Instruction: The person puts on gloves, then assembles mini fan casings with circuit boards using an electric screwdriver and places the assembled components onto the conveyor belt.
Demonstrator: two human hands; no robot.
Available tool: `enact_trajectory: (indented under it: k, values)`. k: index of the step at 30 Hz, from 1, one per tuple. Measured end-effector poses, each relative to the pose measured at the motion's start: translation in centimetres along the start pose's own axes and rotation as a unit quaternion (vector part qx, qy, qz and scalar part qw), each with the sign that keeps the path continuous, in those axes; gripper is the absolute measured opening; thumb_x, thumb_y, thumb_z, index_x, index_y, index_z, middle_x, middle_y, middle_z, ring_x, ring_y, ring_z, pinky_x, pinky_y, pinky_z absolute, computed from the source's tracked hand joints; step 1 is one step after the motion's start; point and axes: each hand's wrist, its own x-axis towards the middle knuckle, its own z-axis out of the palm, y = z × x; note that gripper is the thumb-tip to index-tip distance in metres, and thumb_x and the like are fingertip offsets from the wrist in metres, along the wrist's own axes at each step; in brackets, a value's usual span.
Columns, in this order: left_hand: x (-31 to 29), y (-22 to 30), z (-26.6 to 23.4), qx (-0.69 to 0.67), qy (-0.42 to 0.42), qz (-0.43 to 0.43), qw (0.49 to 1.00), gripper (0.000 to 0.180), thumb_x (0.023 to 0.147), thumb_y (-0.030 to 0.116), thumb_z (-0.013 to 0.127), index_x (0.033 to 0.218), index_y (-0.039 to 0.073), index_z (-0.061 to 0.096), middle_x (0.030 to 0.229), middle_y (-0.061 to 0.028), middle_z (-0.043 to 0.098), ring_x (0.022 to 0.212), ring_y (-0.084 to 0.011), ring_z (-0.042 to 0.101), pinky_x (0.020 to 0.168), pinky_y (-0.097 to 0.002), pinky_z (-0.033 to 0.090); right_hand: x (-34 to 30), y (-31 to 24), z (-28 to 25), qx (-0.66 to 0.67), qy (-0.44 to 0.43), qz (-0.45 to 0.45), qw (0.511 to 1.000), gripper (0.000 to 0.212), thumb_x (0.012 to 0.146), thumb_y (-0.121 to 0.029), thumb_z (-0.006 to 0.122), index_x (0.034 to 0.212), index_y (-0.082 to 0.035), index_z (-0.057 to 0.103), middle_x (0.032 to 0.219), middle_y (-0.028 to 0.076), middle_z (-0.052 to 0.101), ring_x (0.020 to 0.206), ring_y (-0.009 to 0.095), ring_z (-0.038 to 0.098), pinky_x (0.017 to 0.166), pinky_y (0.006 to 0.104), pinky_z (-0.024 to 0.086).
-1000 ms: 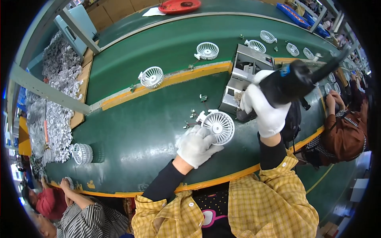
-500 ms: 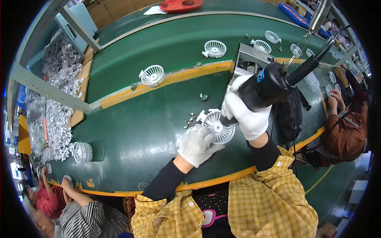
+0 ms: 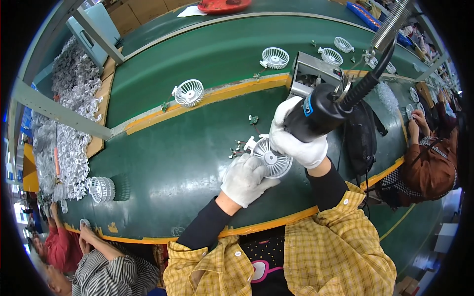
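Note:
My gloved left hand (image 3: 245, 180) lies closed on the left rim of a round white fan housing (image 3: 273, 167) with radial slats, which rests on the green bench. In my gloved right hand (image 3: 301, 143) is a black electric screwdriver (image 3: 321, 109), hung from a coil spring (image 3: 392, 27) and tilted over the housing. Its tip is hidden behind my right hand, so I cannot tell whether it touches the housing. Thin wires run from the housing to small green circuit boards (image 3: 254, 120) lying beside it.
More white fan housings (image 3: 189, 92) sit along the yellow-edged ledge and the far green belt (image 3: 148, 74). A metal box (image 3: 308, 74) and black bag (image 3: 359, 138) stand right. Stacked white grilles (image 3: 102, 189) and heaped white parts (image 3: 74, 123) are left. Co-workers sit at both sides.
My right hand has shifted slightly left with the screwdriver, which now stands more upright. Housings on the far belt have slid a little to the right. My left hand stays put.

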Motion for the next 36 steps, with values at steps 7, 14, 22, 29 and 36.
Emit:
enact_trajectory:
  k: [7,14,22,29,36]
  values:
    - [0.1,-0.2,0.0,0.005,0.003,0.01,1.0,0.026,0.061,0.03,0.077,0.069,0.009,0.063,0.07,-0.005,0.052,0.07,-0.025,0.054,0.063,-0.0365,0.044,0.5,-3.3,-0.9,-0.007,0.163,-0.026,0.986,0.013,0.078,0.006,0.051,0.089,0.001,0.047,0.057,0.007,0.049,0.044,0.015,0.048,0.047,0.0283,0.044]
    - [0.0,-0.3,0.3,0.006,0.008,0.019,1.0,0.027,0.06,0.031,0.077,0.068,0.009,0.063,0.07,-0.0048,0.051,0.07,-0.0248,0.053,0.063,-0.0367,0.044,1.2,-1.4,-3.9,-0.114,0.243,-0.049,0.962,0.008,0.079,0.007,0.055,0.085,0.002,0.052,0.055,0.004,0.049,0.043,0.013,0.048,0.047,0.0273,0.042]
    - [0.1,-0.5,0.3,-0.008,0.015,0.018,1.0,0.028,0.061,0.031,0.077,0.068,0.009,0.062,0.069,-0.0052,0.05,0.068,-0.0251,0.053,0.061,-0.0374,0.043,-0.5,-3.2,-1.5,-0.067,0.149,-0.015,0.986,0.016,0.079,0.009,0.048,0.092,0.001,0.045,0.057,0.006,0.046,0.042,0.015,0.045,0.045,0.0291,0.042]
    - [0.2,-0.5,0.3,-0.007,0.018,0.024,1.0,0.027,0.063,0.031,0.076,0.068,0.009,0.061,0.068,-0.0056,0.049,0.067,-0.0257,0.052,0.06,-0.0371,0.043,-2.1,-1.5,1.1,-0.02,0.043,0.009,0.999,0.028,0.075,0.008,0.057,0.096,-0.003,0.044,0.066,0.007,0.051,0.052,0.014,0.052,0.052,0.0281,0.045]
    - [0.5,-0.2,0.4,-0.037,0.049,0.033,0.998,0.028,0.065,0.03,0.075,0.072,0.007,0.061,0.076,-0.0069,0.053,0.074,-0.0268,0.054,0.064,-0.0381,0.044,-2.1,-0.4,1.8,-0.198,0.024,-0.033,0.979,0.022,0.07,0.006,0.065,0.084,-0.005,0.054,0.072,0.002,0.055,0.061,0.01,0.054,0.059,0.0248,0.045]
